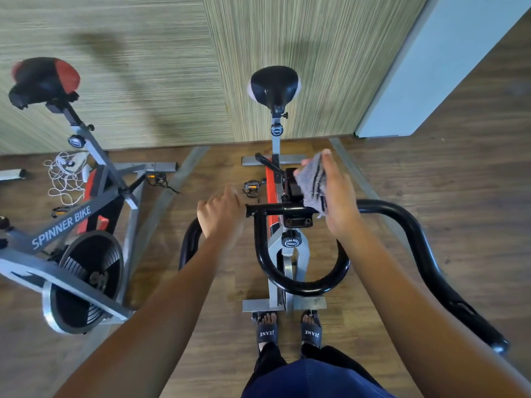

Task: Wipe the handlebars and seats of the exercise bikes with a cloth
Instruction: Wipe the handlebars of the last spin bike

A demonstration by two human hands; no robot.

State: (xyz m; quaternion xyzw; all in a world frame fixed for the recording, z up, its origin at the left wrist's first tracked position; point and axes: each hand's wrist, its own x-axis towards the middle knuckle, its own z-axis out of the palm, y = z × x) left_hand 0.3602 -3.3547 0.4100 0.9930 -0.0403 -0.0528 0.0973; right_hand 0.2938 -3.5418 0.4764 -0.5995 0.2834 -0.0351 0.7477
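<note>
Grey striped cloth (313,183): likely soft, light; pinched folded by right hand (340,201) fingers (330,165); left hand (221,215) grips black tubular handlebar (301,288).

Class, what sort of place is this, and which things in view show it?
Probably a gym or home workout room: a grey and red exercise bike beside a second bike lettered SPINNER BIKE, on a brown wooden floor; the right hand holds a grey striped cloth at black tubular handlebars.
</note>
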